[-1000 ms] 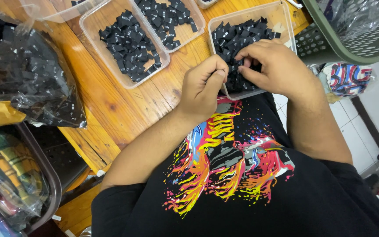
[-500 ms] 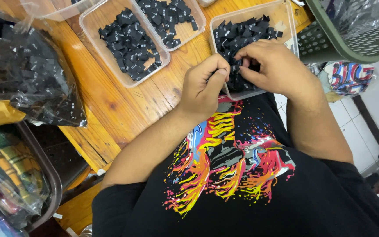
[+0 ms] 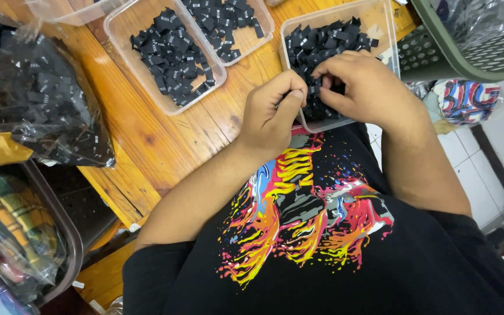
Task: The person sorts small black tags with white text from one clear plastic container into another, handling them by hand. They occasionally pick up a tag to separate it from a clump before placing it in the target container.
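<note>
My left hand (image 3: 272, 114) and my right hand (image 3: 363, 87) meet over the near edge of a clear plastic tray (image 3: 385, 29) filled with small black woven labels (image 3: 328, 38). Between the fingertips of both hands is pinched a small bunch of these black labels (image 3: 311, 92). My left thumb presses on it from the left. My right fingers curl over it from the right. The tray sits on a wooden table (image 3: 147, 140), close to my body.
Two more clear trays (image 3: 118, 35) (image 3: 263, 17) of black labels lie farther back on the table. A clear bag of black labels (image 3: 42, 99) sits at the left. A green plastic basket (image 3: 468, 41) stands at the right, a dark bin with plaid cloth (image 3: 13, 233) at lower left.
Both hands stay over the same tray. The fingers have shifted slightly on the small bunch of labels.
</note>
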